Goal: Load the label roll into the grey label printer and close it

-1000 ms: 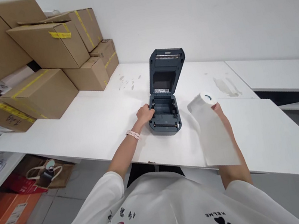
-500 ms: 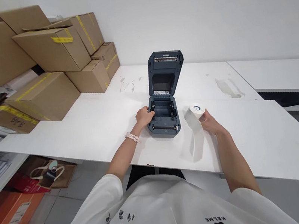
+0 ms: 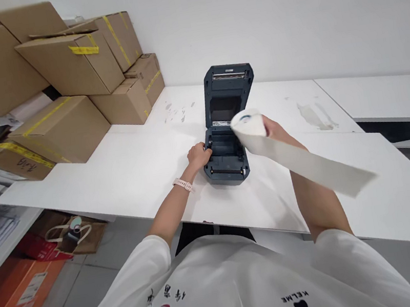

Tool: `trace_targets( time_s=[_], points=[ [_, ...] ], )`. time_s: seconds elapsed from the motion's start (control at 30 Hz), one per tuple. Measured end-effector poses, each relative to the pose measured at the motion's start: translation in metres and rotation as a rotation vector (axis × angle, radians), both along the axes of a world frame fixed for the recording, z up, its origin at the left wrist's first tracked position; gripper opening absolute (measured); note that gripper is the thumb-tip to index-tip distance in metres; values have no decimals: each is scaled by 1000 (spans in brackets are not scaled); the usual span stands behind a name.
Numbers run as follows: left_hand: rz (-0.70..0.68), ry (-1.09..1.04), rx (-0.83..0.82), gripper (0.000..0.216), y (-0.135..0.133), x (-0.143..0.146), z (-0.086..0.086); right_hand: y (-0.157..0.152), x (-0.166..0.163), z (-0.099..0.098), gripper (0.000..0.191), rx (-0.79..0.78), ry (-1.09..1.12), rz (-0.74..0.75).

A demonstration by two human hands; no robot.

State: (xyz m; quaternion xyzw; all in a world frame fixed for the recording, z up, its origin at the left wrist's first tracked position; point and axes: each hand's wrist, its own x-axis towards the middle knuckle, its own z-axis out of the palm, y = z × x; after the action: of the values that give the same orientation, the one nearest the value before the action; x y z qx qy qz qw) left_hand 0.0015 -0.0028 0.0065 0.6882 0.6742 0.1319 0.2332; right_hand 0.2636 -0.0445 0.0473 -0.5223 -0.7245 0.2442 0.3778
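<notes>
Firstly, printer (image 3: pixel 225 159): dark blue-grey plastic, boxy, standing on the desk; its hinged lid (image 3: pixel 228 90) is tipped up and back, baring a hollow bay with a black roller along the front edge.
Lid label: a small pale sticker sits low inside the lid; its print is too small to read.
Left hand (image 3: pixel 199 155): on the printer's left wall, grip curled over the rim and pressed on the plastic, fingertips inside the bay.
Wristband (image 3: pixel 183 184): pale pink, ribbed, on the left wrist, just left of the printer's front corner.
Right hand (image 3: pixel 277 130): raised just right of the printer, grip closed round the far end of the paper roll.
Paper roll (image 3: pixel 247 125): white, matte, a cylinder with a dark core hole, held in the air above the printer's right side, not touching it.
Loose strip (image 3: pixel 319 166): a flat white band trailing off the roll, right of the printer and toward the person, blurred at its end.
Desk (image 3: pixel 115 178): smooth white board, with grey smears behind and right of the printer.
Boxes (image 3: pixel 61 127): brown corrugated cardboard, sealed with yellow tape, stacked askew to the printer's left.
Shirt (image 3: pixel 226 285): white cloth, nearest the camera; it bears "KELME" beside a black paw print, and a red and blue mark with black characters.
</notes>
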Motion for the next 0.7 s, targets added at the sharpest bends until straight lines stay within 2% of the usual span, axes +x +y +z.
trace_targets(
  time_s=[0.07,0.13,0.2,0.27,0.47,0.57,0.7],
  points=[
    [-5,-1,2,27,0,0,0,12,-24,24,77,-19,-198,74],
    [-7,-4,5,27,0,0,-1,26,-45,35,78,-54,-459,108],
    [-6,-9,9,27,0,0,-1,38,-58,34,77,-69,-677,114],
    [-5,-18,12,28,0,-1,-2,48,-63,23,77,-80,-787,117],
    [-7,-51,16,25,0,-2,-4,61,-63,-18,75,-104,-802,130],
    [-3,-64,14,26,1,-3,-6,54,-65,-19,70,-72,-790,138],
    [8,-77,5,30,2,-3,-8,26,-66,-9,55,28,-623,197]
  ],
)
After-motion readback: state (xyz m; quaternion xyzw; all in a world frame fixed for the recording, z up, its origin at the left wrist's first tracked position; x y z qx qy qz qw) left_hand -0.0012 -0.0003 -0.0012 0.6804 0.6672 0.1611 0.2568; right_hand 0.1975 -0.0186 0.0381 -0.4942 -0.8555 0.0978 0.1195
